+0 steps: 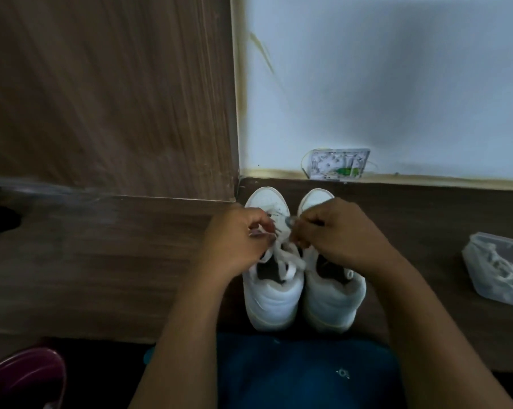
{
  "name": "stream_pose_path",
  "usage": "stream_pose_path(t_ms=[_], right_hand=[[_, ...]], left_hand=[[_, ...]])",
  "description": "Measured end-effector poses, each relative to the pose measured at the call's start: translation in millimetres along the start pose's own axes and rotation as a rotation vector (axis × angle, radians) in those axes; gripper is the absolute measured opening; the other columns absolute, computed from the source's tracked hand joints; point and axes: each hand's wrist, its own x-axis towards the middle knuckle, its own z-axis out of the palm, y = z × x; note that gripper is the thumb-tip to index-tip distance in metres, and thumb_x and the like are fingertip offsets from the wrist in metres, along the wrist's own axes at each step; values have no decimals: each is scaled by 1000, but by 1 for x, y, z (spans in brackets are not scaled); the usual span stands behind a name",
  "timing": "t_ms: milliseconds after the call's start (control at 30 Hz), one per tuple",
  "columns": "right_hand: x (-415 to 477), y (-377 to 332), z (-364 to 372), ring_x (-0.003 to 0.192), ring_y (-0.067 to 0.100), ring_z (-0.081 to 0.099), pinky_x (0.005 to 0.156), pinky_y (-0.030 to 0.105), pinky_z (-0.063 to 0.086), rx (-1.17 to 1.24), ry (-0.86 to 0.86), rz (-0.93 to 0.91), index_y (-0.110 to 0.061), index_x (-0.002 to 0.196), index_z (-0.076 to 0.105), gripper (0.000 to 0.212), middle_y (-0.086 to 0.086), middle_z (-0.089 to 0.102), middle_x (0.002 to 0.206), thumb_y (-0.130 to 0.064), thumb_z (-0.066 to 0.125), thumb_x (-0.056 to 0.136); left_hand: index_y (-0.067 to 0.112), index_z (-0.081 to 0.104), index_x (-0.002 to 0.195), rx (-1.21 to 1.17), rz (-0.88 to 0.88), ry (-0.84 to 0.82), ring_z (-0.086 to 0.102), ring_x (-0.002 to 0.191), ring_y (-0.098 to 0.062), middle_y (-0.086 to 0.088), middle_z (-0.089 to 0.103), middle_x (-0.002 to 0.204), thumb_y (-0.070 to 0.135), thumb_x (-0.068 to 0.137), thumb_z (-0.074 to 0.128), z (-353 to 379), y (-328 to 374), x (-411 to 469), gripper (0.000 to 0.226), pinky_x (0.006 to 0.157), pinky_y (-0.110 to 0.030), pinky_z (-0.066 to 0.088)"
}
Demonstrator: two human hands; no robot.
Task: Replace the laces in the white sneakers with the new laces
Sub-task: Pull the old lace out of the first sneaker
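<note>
Pair of white sneakers, smooth matte uppers, rounded toe caps, thick pale soles. Left sneaker [271,278] and right sneaker [333,296] side by side, flanks touching, toes toward the wall, heels near a blue garment [293,373]. Set on a dark wood-grain surface [101,261], in the corner beside an upright brown wood-grain panel [101,84].

Lace [284,255]: flat, white, woven, loose and crumpled over the tongue of the left sneaker, ends rising into both hands.

Left hand [237,240]: above the left sneaker's eyelets, fingers curled tight, fingertips pinching the lace. Right hand [338,231]: over the right sneaker's toe, fingers curled inward, pinching the same lace near its tip. Exact finger contact blurred.

Clear plastic container [497,267]: shallow, rectangular, rounded corners, well apart to the right on the same surface. Inside, a tangled bundle of off-white laces [498,262], one end trailing over the near rim.

White plastic plate [336,163]: rectangular, with a green patch, low on the pale painted wall [397,69] just beyond the toes.

Maroon glossy curved object [25,376]: lower left corner, kind unclear.
</note>
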Motion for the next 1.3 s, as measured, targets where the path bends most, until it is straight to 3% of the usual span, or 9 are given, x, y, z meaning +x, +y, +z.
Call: stream_pose_path(t_ms=[67, 200, 300, 433, 667, 967, 1133, 1300], right_hand=[[7, 4, 5, 58, 2, 53, 56, 8, 37, -55, 111, -27, -23, 70, 64, 14, -10, 59, 64, -25, 67, 84], [8, 7, 11, 64, -2, 53, 61, 8, 39, -42, -26, -39, -24, 80, 65, 14, -8, 64, 77, -13, 72, 76], [10, 5, 17, 69, 4, 55, 68, 20, 45, -89, -50, -21, -25, 78, 64, 15, -4, 67, 83, -13, 74, 75], [11, 7, 21, 82, 15, 61, 77, 32, 50, -107, -15, -19, -21, 79, 66, 9, -3, 67, 85, -15, 72, 75], [13, 11, 21, 70, 7, 55, 71, 25, 46, -100, -5, -39, -27, 72, 60, 18, -7, 63, 77, -14, 73, 75], [13, 13, 20, 61, -1, 48, 65, 22, 41, -73, 8, -55, -22, 77, 64, 14, -9, 60, 75, -12, 74, 74], [12, 16, 20, 59, -3, 48, 59, 11, 37, -53, 21, -61, -17, 80, 66, 14, -7, 61, 75, -10, 76, 71], [11, 15, 21, 64, 4, 50, 66, 22, 42, -68, 30, -73, -18, 80, 67, 12, -8, 61, 76, -12, 75, 73]], left_hand=[[37, 67, 85, 120, 24, 3, 57, 95, -18, 5, 52, 93, 20, 76, 74, -2, 3, -2, 21, 83, -34, 49], [36, 61, 81, 209, 93, 19, 41, 100, -19, 13, 35, 86, 16, 74, 73, -4, 11, -4, 24, 86, -40, 44], [30, 68, 84, 302, 110, -11, 36, 99, -17, 9, 36, 88, 19, 75, 72, -2, 11, -4, 15, 88, -38, 40], [28, 65, 86, 372, 171, 5, 41, 97, -18, 10, 38, 91, 18, 73, 70, 2, 11, -3, 17, 79, -31, 35], [31, 66, 94, 610, 136, -13, 40, 108, -19, 5, 44, 107, 28, 84, 59, 3, 19, -3, 12, 86, -34, 36], [21, 66, 87, 560, 186, -9, 45, 103, -21, 1, 46, 102, 22, 83, 60, 7, 13, -1, 7, 78, -35, 44], [20, 62, 92, 521, 199, -67, 47, 99, -19, 4, 40, 100, 19, 82, 62, 7, 7, -3, 11, 72, -34, 44], [16, 61, 95, 548, 200, -37, 54, 90, -25, -2, 44, 103, 15, 85, 57, 11, 9, -1, 11, 65, -32, 37]])
